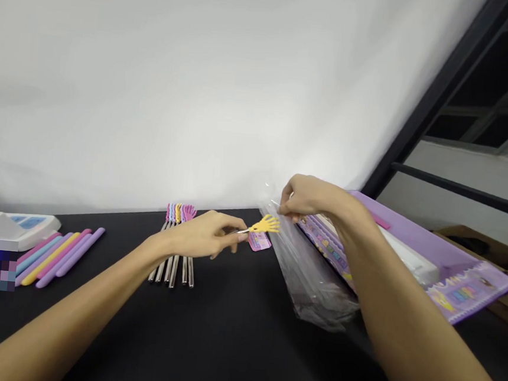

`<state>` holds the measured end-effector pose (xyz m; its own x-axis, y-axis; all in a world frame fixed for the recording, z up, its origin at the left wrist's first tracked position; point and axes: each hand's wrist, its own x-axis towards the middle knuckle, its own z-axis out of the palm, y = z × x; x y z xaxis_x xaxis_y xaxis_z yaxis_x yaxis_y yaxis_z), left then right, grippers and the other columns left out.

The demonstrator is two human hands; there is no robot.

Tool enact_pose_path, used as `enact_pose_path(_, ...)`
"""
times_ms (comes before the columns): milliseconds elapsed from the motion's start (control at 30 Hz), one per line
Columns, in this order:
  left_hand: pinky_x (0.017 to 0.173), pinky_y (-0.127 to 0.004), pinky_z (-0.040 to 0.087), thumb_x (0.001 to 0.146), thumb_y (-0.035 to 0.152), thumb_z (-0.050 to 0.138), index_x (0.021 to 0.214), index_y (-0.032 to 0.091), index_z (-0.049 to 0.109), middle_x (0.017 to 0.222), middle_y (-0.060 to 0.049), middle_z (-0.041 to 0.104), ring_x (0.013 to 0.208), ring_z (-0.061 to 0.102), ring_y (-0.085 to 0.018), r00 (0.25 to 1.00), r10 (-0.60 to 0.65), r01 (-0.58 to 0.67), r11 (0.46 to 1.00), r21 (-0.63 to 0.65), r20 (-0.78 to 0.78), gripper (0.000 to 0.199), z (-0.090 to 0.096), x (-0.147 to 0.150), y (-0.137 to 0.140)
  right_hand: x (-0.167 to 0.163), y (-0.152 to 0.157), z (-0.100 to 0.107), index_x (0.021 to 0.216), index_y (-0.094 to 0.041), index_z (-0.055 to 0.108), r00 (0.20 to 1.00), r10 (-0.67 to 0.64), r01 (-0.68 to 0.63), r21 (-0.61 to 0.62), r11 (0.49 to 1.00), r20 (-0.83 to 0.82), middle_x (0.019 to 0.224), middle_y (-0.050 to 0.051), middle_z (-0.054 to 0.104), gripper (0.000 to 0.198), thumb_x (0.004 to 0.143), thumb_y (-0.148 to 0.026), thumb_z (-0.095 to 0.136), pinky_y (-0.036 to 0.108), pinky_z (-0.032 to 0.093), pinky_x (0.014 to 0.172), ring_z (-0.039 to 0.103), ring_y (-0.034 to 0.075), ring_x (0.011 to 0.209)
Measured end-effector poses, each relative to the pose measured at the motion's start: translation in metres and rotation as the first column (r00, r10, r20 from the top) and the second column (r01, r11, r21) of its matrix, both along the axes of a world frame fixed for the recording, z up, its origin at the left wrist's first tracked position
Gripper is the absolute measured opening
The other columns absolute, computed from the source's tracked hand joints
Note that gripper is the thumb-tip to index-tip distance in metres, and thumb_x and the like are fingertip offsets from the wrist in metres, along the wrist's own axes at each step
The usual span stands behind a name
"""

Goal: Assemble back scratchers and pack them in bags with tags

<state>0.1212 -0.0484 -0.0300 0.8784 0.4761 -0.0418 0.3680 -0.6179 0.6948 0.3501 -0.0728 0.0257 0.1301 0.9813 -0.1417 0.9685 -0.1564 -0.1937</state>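
Observation:
My left hand (208,234) is closed around the metal rod of a back scratcher, its yellow hand-shaped head (265,224) pointing right. Just beneath that head is a small pink printed card (259,242); whether it is attached, I cannot tell. With thumb and fingers pinched, my right hand (304,195) grips the upper edge of a clear plastic bag (305,284) that slants down across the table. Behind my left wrist lie several more back scratchers (184,270) side by side, with pink, blue, yellow and purple heads; the wrist partly hides their rods.
On the left are several coloured tubes (59,259) beside a white device with blue panels (26,227). A purple printed box (477,287) stands open at right, holding something white. Past it are a cardboard box (467,239) and a dark metal frame. The black tabletop (205,340) meets a white backdrop.

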Motion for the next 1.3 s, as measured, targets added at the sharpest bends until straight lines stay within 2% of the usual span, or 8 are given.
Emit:
enact_pose_path(167, 0.049, -0.022, 0.033, 0.094, 0.052, 0.046, 0.116, 0.023, 0.067, 0.104, -0.008, 0.069, 0.050, 0.053, -0.006, 0.990, -0.132, 0.139, 0.973, -0.185, 0.051, 0.042, 0.008, -0.001, -0.003, -0.013, 0.008, -0.013, 0.063, -0.019, 0.060, 0.883, 0.020, 0.068, 0.170, 0.983, -0.469, 0.063, 0.006, 0.073, 0.011, 0.069, -0.016, 0.068, 0.027, 0.056, 0.060, 0.071, 0.020, 0.066)
enact_pose_path(333, 0.048, -0.023, 0.025, 0.094, 0.057, 0.044, 0.112, 0.019, 0.069, 0.056, -0.001, 0.063, 0.048, 0.048, -0.010, 0.999, -0.035, 0.034, 0.988, -0.152, -0.004, 0.048, 0.004, -0.005, 0.001, -0.027, 0.015, -0.026, 0.068, -0.019, 0.052, 0.698, 0.074, 0.131, 0.228, 0.965, -0.712, 0.065, 0.010, 0.073, 0.021, 0.076, -0.021, 0.072, 0.029, 0.058, 0.060, 0.071, 0.020, 0.063)
enact_pose_path(467, 0.050, -0.023, 0.028, 0.092, 0.058, 0.048, 0.110, 0.017, 0.069, 0.050, 0.001, 0.060, 0.046, 0.045, -0.010, 0.998, 0.061, -0.061, 0.988, -0.141, -0.006, 0.049, 0.001, -0.010, 0.006, -0.028, 0.012, -0.023, 0.074, -0.016, 0.058, 0.585, 0.198, 0.030, 0.265, 0.964, -0.786, 0.079, 0.013, 0.074, 0.029, 0.080, -0.041, 0.073, 0.031, 0.059, 0.068, 0.072, 0.020, 0.071)
enact_pose_path(700, 0.053, -0.025, 0.040, 0.091, 0.052, 0.055, 0.116, 0.015, 0.066, 0.056, -0.001, 0.064, 0.053, 0.059, -0.013, 0.951, 0.226, -0.198, 0.969, -0.147, 0.210, 0.046, -0.003, -0.010, 0.015, -0.017, 0.011, -0.015, 0.086, -0.018, 0.072, 0.779, 0.395, -0.317, 0.237, 0.918, -0.487, 0.086, 0.006, 0.074, 0.036, 0.073, -0.051, 0.074, 0.033, 0.049, 0.079, 0.066, 0.023, 0.086)
enact_pose_path(933, 0.062, -0.027, 0.052, 0.083, 0.051, 0.067, 0.097, 0.012, 0.069, 0.066, -0.007, 0.070, 0.061, 0.067, -0.015, 0.864, 0.335, -0.250, 0.934, -0.257, 0.376, 0.041, -0.001, -0.010, 0.014, -0.009, 0.009, -0.015, 0.092, -0.022, 0.075, 0.739, 0.440, -0.372, 0.237, 0.898, -0.510, 0.086, 0.004, 0.071, 0.040, 0.067, -0.053, 0.077, 0.034, 0.045, 0.074, 0.061, 0.023, 0.084)
enact_pose_path(1133, 0.075, -0.033, 0.056, 0.090, 0.056, 0.055, 0.096, 0.009, 0.071, 0.087, -0.014, 0.075, 0.074, 0.070, -0.018, 0.839, 0.398, -0.290, 0.904, -0.314, 0.371, 0.050, 0.007, -0.013, 0.020, -0.024, 0.012, -0.025, 0.076, -0.019, 0.068, 0.520, 0.471, -0.046, 0.527, 0.849, -0.712, 0.088, 0.008, 0.068, 0.040, 0.070, -0.058, 0.075, 0.035, 0.049, 0.076, 0.061, 0.024, 0.090)
enact_pose_path(1233, 0.085, -0.035, 0.053, 0.096, 0.057, 0.040, 0.104, 0.013, 0.072, 0.113, -0.014, 0.071, 0.098, 0.068, -0.021, 0.860, 0.374, -0.303, 0.921, -0.244, 0.347, 0.055, 0.012, -0.025, 0.028, -0.033, 0.012, -0.025, 0.088, -0.023, 0.058, 0.314, 0.508, 0.079, 0.555, 0.828, -0.802, 0.101, 0.008, 0.068, 0.035, 0.081, -0.056, 0.066, 0.039, 0.052, 0.081, 0.063, 0.026, 0.100)
enact_pose_path(1300, 0.098, -0.036, 0.048, 0.096, 0.051, 0.046, 0.110, 0.018, 0.071, 0.125, -0.009, 0.067, 0.115, 0.061, -0.021, 0.876, 0.327, -0.292, 0.944, -0.152, 0.354, 0.044, 0.014, -0.035, 0.034, -0.037, 0.011, -0.023, 0.093, -0.026, 0.048, 0.265, 0.463, 0.125, 0.506, 0.853, -0.846, 0.098, 0.007, 0.067, 0.033, 0.088, -0.058, 0.054, 0.040, 0.053, 0.078, 0.066, 0.025, 0.096)
